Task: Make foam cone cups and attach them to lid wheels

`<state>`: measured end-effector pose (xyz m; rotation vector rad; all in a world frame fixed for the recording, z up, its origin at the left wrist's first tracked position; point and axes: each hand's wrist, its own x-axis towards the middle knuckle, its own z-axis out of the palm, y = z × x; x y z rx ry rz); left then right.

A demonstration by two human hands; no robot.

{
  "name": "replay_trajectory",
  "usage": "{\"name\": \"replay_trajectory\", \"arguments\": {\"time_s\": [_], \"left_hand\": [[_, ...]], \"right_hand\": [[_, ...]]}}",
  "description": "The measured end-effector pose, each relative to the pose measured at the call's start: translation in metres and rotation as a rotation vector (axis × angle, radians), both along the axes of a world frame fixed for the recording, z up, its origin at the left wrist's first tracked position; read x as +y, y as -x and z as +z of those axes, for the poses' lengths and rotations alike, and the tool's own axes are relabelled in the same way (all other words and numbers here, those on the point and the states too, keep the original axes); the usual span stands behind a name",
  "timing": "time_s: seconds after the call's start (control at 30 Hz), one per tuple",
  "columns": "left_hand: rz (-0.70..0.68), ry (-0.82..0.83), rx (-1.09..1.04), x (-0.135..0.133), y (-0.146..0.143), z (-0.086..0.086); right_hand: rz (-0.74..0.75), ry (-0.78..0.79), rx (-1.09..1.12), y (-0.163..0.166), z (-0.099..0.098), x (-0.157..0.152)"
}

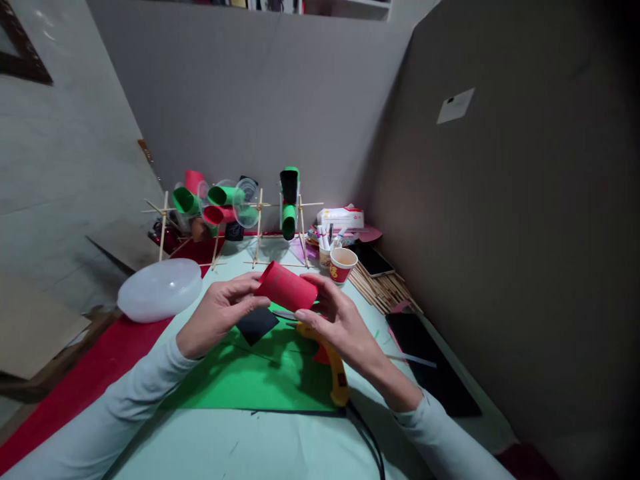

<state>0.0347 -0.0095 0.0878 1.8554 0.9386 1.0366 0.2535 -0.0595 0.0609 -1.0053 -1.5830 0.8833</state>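
A red paper tube (287, 287) is held up, tilted, between my two hands over the green sheet (250, 380). My left hand (225, 310) closes its fingers on the tube's left end. At the other end, my right hand (340, 320) grips it with the thumb below and fingers curled behind. Beneath my right hand lies a yellow hot glue gun (339, 380), partly covered by it. A small black paper piece (257, 325) rests on the green sheet, close to my left hand. Scissors (283, 315) show partly below the tube.
Stick frames carrying red and green tubes and clear discs (246, 202) stand at the back. A white balloon (160, 290) sits at the left. Rightward are a paper cup (343, 265), wooden sticks (383, 290) and a black sheet (433, 363). The glue gun's cord (373, 440) runs toward the front edge.
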Motion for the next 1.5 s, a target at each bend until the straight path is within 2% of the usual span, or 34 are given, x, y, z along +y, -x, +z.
{"name": "replay_trajectory", "arguments": {"time_s": [0.1, 0.2, 0.33, 0.43, 0.5, 0.6, 0.73, 0.87, 0.97, 1.03, 1.2, 1.33, 1.43, 1.5], "left_hand": [[-0.008, 0.116, -0.056, -0.009, 0.013, -0.007], [0.011, 0.187, -0.199, -0.015, 0.022, -0.017], [0.022, 0.212, -0.259, -0.022, 0.023, -0.027], [0.019, 0.255, -0.260, -0.028, 0.019, -0.030], [0.037, 0.299, -0.287, -0.030, 0.015, -0.032], [0.067, 0.419, -0.396, -0.033, 0.011, -0.035], [0.018, 0.605, -0.510, -0.035, 0.008, -0.041], [0.026, 0.653, -0.539, -0.037, 0.007, -0.043], [0.050, 0.611, -0.486, -0.035, 0.009, -0.042], [0.054, 0.511, -0.401, -0.034, 0.011, -0.040], [0.152, 0.024, -0.069, -0.035, 0.016, -0.035], [0.230, -0.248, 0.018, -0.044, 0.017, -0.038], [0.167, -0.292, -0.039, -0.051, 0.015, -0.043], [0.144, -0.169, -0.151, -0.053, 0.013, -0.046]], "right_hand": [[-0.058, -0.092, -0.076, 0.004, -0.002, 0.001], [-0.095, -0.252, -0.150, 0.006, -0.007, 0.002], [-0.093, -0.456, -0.235, 0.009, -0.016, 0.003], [-0.063, -0.531, -0.254, 0.012, -0.020, 0.001], [-0.038, -0.515, -0.223, 0.014, -0.023, -0.001], [-0.015, -0.377, -0.107, 0.016, -0.026, -0.008], [0.000, -0.257, -0.006, 0.018, -0.027, -0.017], [-0.005, -0.215, -0.010, 0.019, -0.026, -0.018], [-0.023, -0.173, -0.007, 0.019, -0.029, -0.016], [-0.035, -0.152, -0.033, 0.019, -0.031, -0.015], [-0.023, -0.087, -0.118, 0.017, -0.034, -0.014], [0.037, 0.021, -0.086, 0.019, -0.034, -0.013], [0.108, 0.160, 0.026, 0.021, -0.030, -0.011], [0.164, 0.258, 0.127, 0.023, -0.026, -0.011]]}}
